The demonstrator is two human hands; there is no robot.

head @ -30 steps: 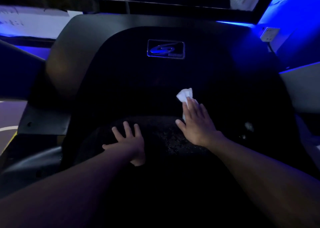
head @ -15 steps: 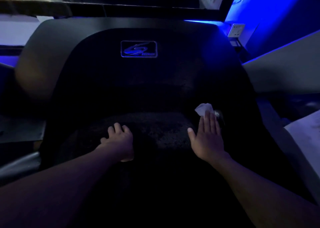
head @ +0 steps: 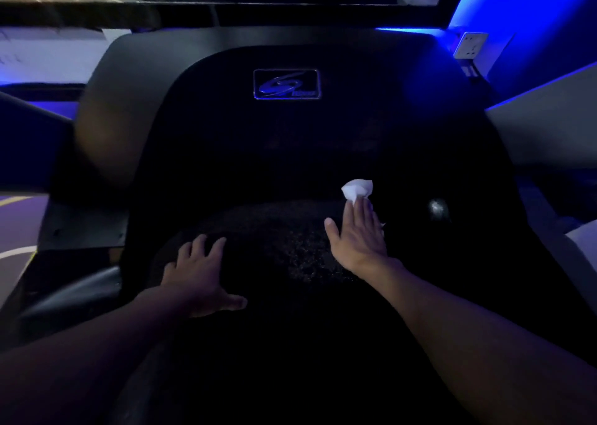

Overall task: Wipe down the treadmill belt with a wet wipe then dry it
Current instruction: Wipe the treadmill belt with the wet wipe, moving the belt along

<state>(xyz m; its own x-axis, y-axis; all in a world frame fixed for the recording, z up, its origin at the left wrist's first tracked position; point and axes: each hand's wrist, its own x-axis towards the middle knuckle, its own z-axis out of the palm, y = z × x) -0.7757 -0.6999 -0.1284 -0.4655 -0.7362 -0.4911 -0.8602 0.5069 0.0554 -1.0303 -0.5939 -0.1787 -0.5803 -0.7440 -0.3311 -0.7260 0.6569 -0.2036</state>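
At lower left of centre I see my left hand (head: 197,272) lying flat on the dark treadmill belt (head: 274,240), fingers spread, grasping nothing. Above the middle sits a blue logo badge (head: 287,84). Right of centre my right hand (head: 358,234) presses straight fingers onto the white wet wipe (head: 357,190), which bunches up beyond the fingertips, probably at the belt's far edge; it's dim. A wall socket (head: 470,45) is at upper right.
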